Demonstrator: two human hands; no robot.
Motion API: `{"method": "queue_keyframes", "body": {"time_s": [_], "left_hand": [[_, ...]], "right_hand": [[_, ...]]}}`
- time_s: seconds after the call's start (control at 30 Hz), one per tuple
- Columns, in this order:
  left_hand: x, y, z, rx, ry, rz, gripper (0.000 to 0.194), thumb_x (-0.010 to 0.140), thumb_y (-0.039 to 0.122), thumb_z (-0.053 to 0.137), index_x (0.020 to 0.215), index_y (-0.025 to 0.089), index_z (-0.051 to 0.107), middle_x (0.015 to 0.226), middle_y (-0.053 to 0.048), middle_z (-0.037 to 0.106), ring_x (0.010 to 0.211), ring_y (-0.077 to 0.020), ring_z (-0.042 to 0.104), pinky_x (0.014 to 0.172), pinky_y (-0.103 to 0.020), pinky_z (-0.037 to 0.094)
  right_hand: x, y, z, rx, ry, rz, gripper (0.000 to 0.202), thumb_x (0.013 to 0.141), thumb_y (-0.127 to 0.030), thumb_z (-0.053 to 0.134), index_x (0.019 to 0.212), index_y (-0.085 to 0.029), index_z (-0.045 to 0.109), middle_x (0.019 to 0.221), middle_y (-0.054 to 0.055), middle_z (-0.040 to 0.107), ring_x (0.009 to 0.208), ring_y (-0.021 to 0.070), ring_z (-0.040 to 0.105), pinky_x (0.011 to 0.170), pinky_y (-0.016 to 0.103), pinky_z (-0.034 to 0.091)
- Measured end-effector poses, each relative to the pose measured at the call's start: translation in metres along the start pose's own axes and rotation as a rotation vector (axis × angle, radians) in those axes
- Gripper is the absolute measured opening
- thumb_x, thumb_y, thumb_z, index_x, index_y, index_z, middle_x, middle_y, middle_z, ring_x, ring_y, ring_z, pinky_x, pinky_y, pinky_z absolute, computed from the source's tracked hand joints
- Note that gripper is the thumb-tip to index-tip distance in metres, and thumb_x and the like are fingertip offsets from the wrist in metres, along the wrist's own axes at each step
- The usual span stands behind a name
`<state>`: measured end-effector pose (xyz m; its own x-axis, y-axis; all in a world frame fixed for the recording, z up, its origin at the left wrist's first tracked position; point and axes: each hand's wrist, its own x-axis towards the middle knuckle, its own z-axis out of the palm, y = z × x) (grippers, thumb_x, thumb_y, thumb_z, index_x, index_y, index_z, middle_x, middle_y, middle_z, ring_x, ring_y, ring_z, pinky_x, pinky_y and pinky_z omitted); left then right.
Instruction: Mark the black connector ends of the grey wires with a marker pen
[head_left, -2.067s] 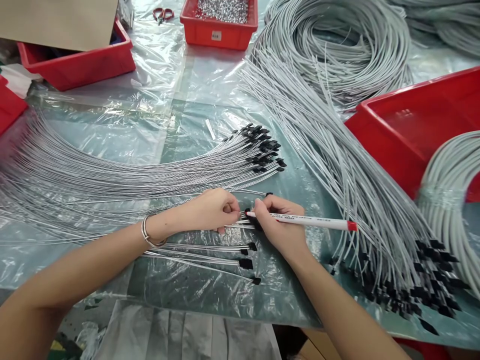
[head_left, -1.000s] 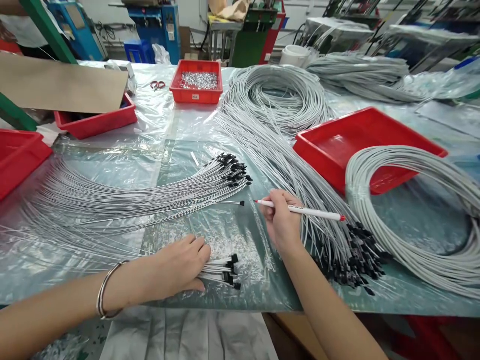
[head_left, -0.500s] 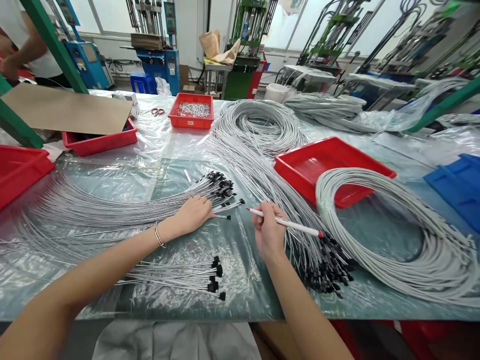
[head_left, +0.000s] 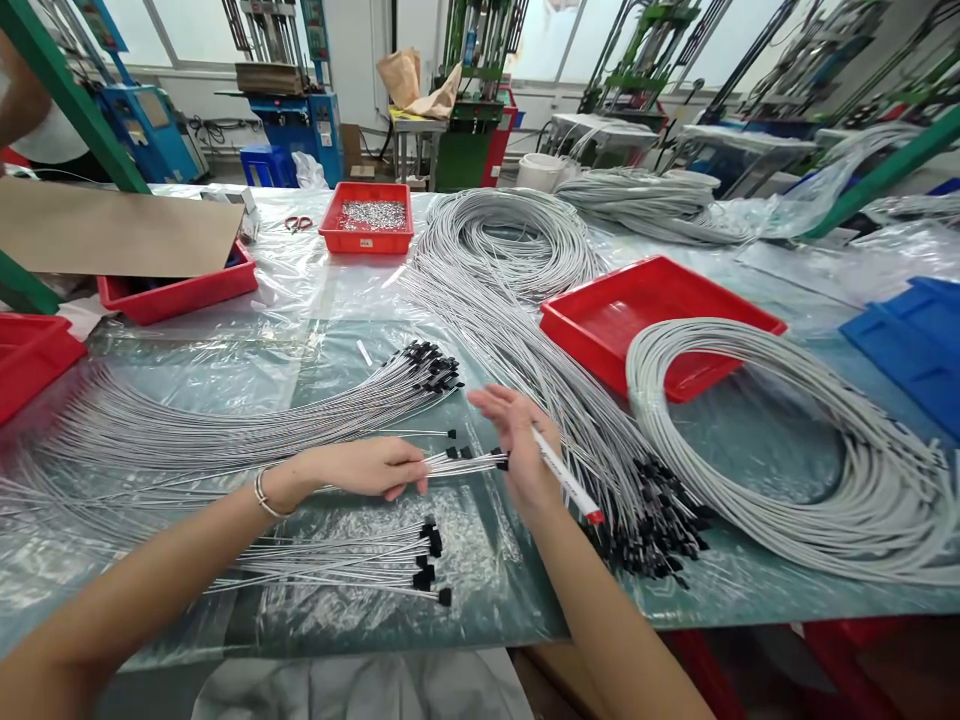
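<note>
My left hand [head_left: 375, 466] is closed round a few thin grey cables [head_left: 474, 465] with black connector ends. Those ends reach the palm side of my right hand [head_left: 529, 445], whose fingers are stretched out towards the left. A white marker pen [head_left: 568, 476] with a red end is tucked in the right hand, its tip hidden there. Just above the held cables lies a single cable with a black connector [head_left: 451, 434]. A large bundle of grey cables [head_left: 225, 432] fans out behind my left hand, and a smaller group [head_left: 352, 560] lies in front of it.
To the right lie a long cable bundle [head_left: 510, 345] and a coil of cable [head_left: 652, 400] leaning on a red tray [head_left: 592, 305]. A red bin [head_left: 366, 241] of small metal parts, scissors [head_left: 298, 224] and a blue tray [head_left: 911, 345] are also on the plastic-covered table.
My left hand has moved nearer to me, bringing several cables off the large bundle. My right hand has opened its fingers beside their ends, and the marker has swung from writing position to a steeper tilt.
</note>
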<state>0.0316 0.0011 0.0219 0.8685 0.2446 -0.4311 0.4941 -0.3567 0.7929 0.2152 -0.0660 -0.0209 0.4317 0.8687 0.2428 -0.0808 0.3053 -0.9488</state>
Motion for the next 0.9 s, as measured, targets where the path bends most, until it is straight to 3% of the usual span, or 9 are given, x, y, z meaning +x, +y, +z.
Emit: {"method": "queue_keyframes", "body": {"time_s": [0.07,0.13,0.27,0.37,0.47,0.57,0.67,0.9], "left_hand": [[0.009,0.001,0.009,-0.02,0.04,0.029,0.043,0.09,0.05,0.031,0.088,0.016,0.057,0.058,0.002,0.05,0.05,-0.0084,0.042,0.047,-0.019,0.034],[0.016,0.001,0.015,-0.071,0.074,0.05,0.042,0.089,0.05,0.033,0.085,0.015,0.055,0.063,0.0,0.055,0.048,-0.0078,0.043,0.046,-0.02,0.036],[0.017,-0.003,0.015,-0.21,0.141,0.038,0.039,0.088,0.053,0.036,0.095,0.017,0.048,0.072,-0.001,0.062,0.038,-0.0056,0.038,0.037,-0.019,0.032],[0.009,-0.008,0.007,-0.223,0.251,-0.014,0.041,0.086,0.056,0.038,0.091,0.017,0.05,0.06,0.002,0.059,0.035,-0.0051,0.032,0.032,-0.018,0.024],[0.002,-0.014,0.002,-0.242,0.322,-0.053,0.042,0.084,0.057,0.041,0.084,0.016,0.054,0.059,0.002,0.057,0.036,-0.0044,0.034,0.034,-0.018,0.025],[0.001,-0.019,0.002,-0.281,0.302,-0.035,0.041,0.083,0.055,0.045,0.08,0.015,0.053,0.07,-0.001,0.063,0.039,-0.0045,0.043,0.038,-0.018,0.032],[0.003,-0.024,0.004,-0.313,0.318,-0.019,0.04,0.084,0.054,0.044,0.079,0.015,0.049,0.076,-0.003,0.066,0.039,-0.0041,0.043,0.039,-0.018,0.032],[0.004,-0.034,0.004,-0.287,0.346,-0.016,0.034,0.083,0.048,0.049,0.074,0.015,0.049,0.062,-0.001,0.062,0.04,-0.0038,0.035,0.038,-0.017,0.025]], "right_hand": [[-0.006,0.005,0.007,-0.021,-0.171,0.031,0.034,0.089,-0.044,0.044,0.099,-0.016,0.062,0.091,0.009,0.07,0.096,0.0215,0.062,0.094,0.041,0.04],[-0.009,0.01,0.012,-0.035,-0.239,0.05,0.036,0.089,-0.045,0.043,0.098,-0.016,0.063,0.091,0.009,0.07,0.095,0.0221,0.063,0.092,0.04,0.042],[-0.006,0.013,0.007,-0.069,-0.089,0.088,0.035,0.088,-0.046,0.045,0.1,-0.017,0.062,0.097,0.009,0.069,0.093,0.0208,0.062,0.078,0.032,0.048],[0.0,0.012,0.0,-0.169,-0.004,0.146,0.033,0.085,-0.046,0.049,0.093,-0.017,0.062,0.083,0.007,0.07,0.074,0.0174,0.063,0.062,0.026,0.047],[0.0,0.011,0.0,-0.266,-0.225,0.207,0.032,0.082,-0.047,0.053,0.08,-0.017,0.061,0.062,0.004,0.065,0.055,0.0151,0.056,0.054,0.025,0.044],[-0.004,0.01,0.004,-0.376,-0.465,0.196,0.03,0.083,-0.043,0.052,0.069,-0.017,0.057,0.06,0.003,0.063,0.054,0.0145,0.053,0.056,0.026,0.042],[-0.007,0.013,0.007,-0.4,-0.514,0.215,0.028,0.085,-0.04,0.049,0.07,-0.017,0.055,0.057,0.002,0.062,0.051,0.0135,0.051,0.053,0.025,0.041],[-0.007,0.015,0.007,-0.459,-0.557,0.248,0.021,0.081,-0.036,0.055,0.074,-0.017,0.056,0.058,0.002,0.061,0.051,0.0124,0.049,0.052,0.024,0.039]]}}
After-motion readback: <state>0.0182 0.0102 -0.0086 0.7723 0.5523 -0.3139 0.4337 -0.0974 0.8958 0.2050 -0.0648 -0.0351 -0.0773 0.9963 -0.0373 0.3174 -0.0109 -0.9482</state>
